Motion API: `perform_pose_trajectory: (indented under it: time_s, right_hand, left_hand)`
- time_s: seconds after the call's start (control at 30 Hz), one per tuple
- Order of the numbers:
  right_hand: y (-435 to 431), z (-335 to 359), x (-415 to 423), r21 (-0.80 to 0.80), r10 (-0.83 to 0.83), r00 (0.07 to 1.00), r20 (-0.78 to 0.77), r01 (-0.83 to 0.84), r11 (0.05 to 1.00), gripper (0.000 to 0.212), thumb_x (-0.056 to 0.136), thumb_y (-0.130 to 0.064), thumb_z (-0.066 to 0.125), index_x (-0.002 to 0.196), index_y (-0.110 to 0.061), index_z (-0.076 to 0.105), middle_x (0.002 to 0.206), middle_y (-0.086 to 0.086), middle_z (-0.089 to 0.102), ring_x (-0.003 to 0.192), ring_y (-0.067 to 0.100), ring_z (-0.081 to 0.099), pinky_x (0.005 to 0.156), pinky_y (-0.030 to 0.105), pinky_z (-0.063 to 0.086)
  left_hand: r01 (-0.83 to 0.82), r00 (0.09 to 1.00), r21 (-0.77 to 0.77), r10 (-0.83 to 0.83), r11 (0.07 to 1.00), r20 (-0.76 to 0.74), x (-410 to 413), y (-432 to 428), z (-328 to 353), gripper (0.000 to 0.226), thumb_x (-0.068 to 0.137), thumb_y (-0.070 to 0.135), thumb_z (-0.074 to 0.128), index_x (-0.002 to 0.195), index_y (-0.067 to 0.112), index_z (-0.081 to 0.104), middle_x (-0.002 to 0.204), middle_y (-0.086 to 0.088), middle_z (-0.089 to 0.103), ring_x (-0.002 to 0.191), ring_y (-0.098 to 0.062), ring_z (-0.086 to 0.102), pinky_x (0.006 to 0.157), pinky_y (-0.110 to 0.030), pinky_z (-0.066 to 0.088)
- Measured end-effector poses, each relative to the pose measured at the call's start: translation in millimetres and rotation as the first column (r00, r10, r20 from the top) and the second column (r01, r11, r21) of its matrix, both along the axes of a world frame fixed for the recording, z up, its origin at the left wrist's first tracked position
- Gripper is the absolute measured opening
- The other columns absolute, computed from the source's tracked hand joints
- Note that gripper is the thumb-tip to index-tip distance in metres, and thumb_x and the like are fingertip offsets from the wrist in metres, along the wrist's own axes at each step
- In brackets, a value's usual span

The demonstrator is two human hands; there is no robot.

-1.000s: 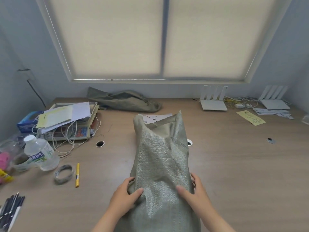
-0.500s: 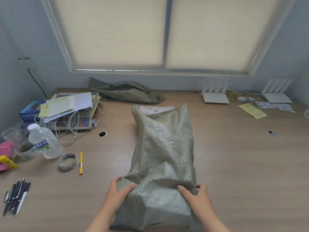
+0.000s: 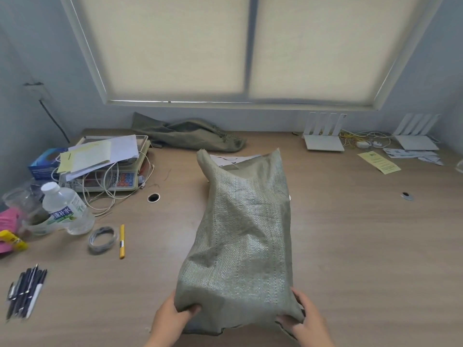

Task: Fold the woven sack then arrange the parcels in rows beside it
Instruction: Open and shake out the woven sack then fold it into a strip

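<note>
The woven sack (image 3: 240,236) is seen lying lengthwise on the surface (image 3: 363,246), its long axis running straight away from both grips toward the window. Its near, closed end is clamped at two corners: the left hand (image 3: 170,319) is closed on the left corner, thumb pressed on top of the weave, and the right hand (image 3: 307,319) is closed on the right corner, fingers curled under the edge. Each grip is thus shut on fabric, with the sack's bulk lying ahead of and between them. The far, open mouth is raised and slack, and a white parcel (image 3: 233,160) is seen showing from it, well ahead of either hand. Neither hand is nearer the sack; both are placed symmetrically, wrists low, palms turned inward. It is judged that the parcels are still to be emptied out along that long axis before any fold is made. A second crumpled sack (image 3: 188,134) is seen further off, by the wall.
</note>
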State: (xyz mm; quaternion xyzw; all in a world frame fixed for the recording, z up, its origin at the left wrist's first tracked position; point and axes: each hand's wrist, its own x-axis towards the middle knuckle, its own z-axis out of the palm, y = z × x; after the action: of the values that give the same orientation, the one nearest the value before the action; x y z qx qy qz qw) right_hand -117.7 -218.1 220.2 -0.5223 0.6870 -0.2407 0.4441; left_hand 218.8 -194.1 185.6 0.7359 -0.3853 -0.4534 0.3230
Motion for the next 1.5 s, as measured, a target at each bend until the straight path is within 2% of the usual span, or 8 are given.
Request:
perform_pose_trajectory:
  time_s: [0.3,0.4,0.57,0.7,0.83,1.03,1.2,1.5]
  right_hand:
    - [-17,20,3,-0.126,-0.144,0.980,-0.136,0.127,0.984,0.081,0.080,-0.009,0.077,0.075,-0.084,0.047,0.057,-0.038,0.061,0.083,0.009,0.066,0.065,0.015,0.042]
    - [-28,49,7,-0.248,-0.178,0.973,-0.150,0.137,0.959,0.022,0.087,-0.016,0.072,0.083,-0.037,0.064,0.064,-0.008,0.067,0.078,0.026,0.066,0.069,0.039,0.046]
    - [-66,104,5,-0.394,-0.173,0.980,-0.101,0.120,0.911,0.031,0.093,-0.017,0.064,0.067,-0.019,0.047,0.057,-0.001,0.052,0.060,0.022,0.051,0.058,0.034,0.040]
    - [-92,139,-9,-0.246,0.126,0.991,-0.053,-0.135,0.960,0.010,0.091,-0.019,0.065,0.097,-0.026,0.061,0.089,-0.003,0.070,0.091,0.020,0.065,0.085,0.043,0.049]
    - [-99,167,-20,0.022,0.521,0.851,-0.070,-0.520,0.854,0.090,0.065,-0.015,0.079,0.131,-0.060,0.037,0.120,-0.027,0.063,0.111,-0.002,0.061,0.090,0.024,0.053]
    - [-97,132,-21,0.073,0.541,0.729,-0.419,-0.567,0.820,0.091,0.071,-0.017,0.052,0.134,-0.070,0.012,0.139,-0.023,0.046,0.128,0.006,0.049,0.105,0.028,0.043]
    - [-99,136,-25,-0.059,0.401,0.756,-0.518,-0.499,0.864,0.084,0.075,-0.011,0.043,0.139,-0.061,0.023,0.120,-0.018,0.062,0.110,0.014,0.060,0.086,0.027,0.050]
    - [-152,207,-24,-0.355,0.045,0.712,-0.701,-0.402,0.844,0.061,0.091,-0.019,0.056,0.145,-0.029,0.029,0.117,0.010,0.067,0.100,0.036,0.064,0.072,0.039,0.044]
  left_hand:
    - [-0.152,0.968,-0.069,0.163,0.986,0.193,-7,-7,38,0.016,0.071,0.037,0.086,0.076,0.037,0.071,0.070,0.005,0.072,0.083,-0.025,0.069,0.072,-0.038,0.054]
    - [-0.182,0.969,-0.143,0.202,0.973,0.142,-2,-12,54,0.017,0.067,0.034,0.090,0.076,0.030,0.077,0.068,0.005,0.075,0.078,-0.019,0.071,0.071,-0.039,0.056]
    - [0.055,0.998,-0.222,-0.055,0.973,0.005,12,-29,100,0.052,0.048,0.028,0.089,0.096,0.041,0.076,0.092,0.003,0.079,0.086,-0.018,0.074,0.078,-0.037,0.059]
    - [0.288,0.956,-0.257,-0.290,0.922,0.029,23,-40,130,0.103,0.049,0.010,0.092,0.133,0.054,0.050,0.123,0.021,0.069,0.115,-0.003,0.065,0.095,-0.026,0.054]
    - [0.383,0.913,-0.140,-0.351,0.913,0.209,22,-47,139,0.135,0.050,0.014,0.090,0.146,0.061,0.007,0.125,0.041,0.050,0.108,0.015,0.057,0.088,-0.012,0.051]
    - [0.352,0.866,-0.176,-0.249,0.919,0.433,14,-56,127,0.100,0.066,0.004,0.056,0.139,0.065,0.027,0.116,0.007,0.069,0.098,-0.022,0.068,0.085,-0.036,0.054]
    - [0.241,0.884,-0.285,-0.089,0.928,0.458,23,-63,130,0.064,0.076,-0.003,0.063,0.106,0.051,0.050,0.098,0.022,0.066,0.084,0.007,0.061,0.074,-0.011,0.046]
    - [0.205,0.860,-0.465,0.068,0.861,0.506,32,-114,200,0.035,0.087,0.007,0.068,0.101,0.036,0.055,0.079,0.004,0.067,0.071,-0.017,0.059,0.063,-0.030,0.042]
